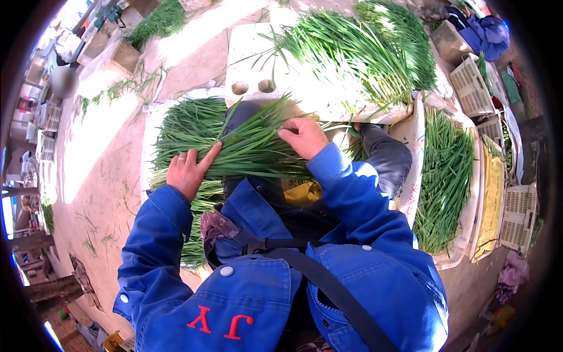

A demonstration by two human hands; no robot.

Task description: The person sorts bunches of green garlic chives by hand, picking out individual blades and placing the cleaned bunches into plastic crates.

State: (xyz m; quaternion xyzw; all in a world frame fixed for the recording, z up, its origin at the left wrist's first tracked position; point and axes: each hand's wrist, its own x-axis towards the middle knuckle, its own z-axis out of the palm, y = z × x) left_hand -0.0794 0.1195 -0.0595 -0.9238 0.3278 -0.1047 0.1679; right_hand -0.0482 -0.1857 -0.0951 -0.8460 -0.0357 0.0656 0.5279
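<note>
Fingers (206, 154) of the left hand (187, 170) lie stretched out and flat, pressing on a bundle of green chives (252, 149) that rests across the person's lap at the middle of the frame. Right hand (304, 136) sits just to the right of it, fingers curled down and pinching the same leaves near their upper edge. Both sleeves are blue, part of a blue jacket (363, 276) that fills the lower half of the frame, with a dark strap (328, 287) running across the chest.

Under and to the left of the bundle, more chives lie spread on a white sheet (148, 126) on the ground. Above the hands stands a white foam box (252, 64) with two round holes, and a heap of chives (363, 47) is piled on top of it toward the upper right. At the right of the frame another long pile of chives (448, 176) lies on white sheeting, with white plastic crates (519, 214) beyond it. In the upper right corner another person in blue (484, 32) is bent over.
</note>
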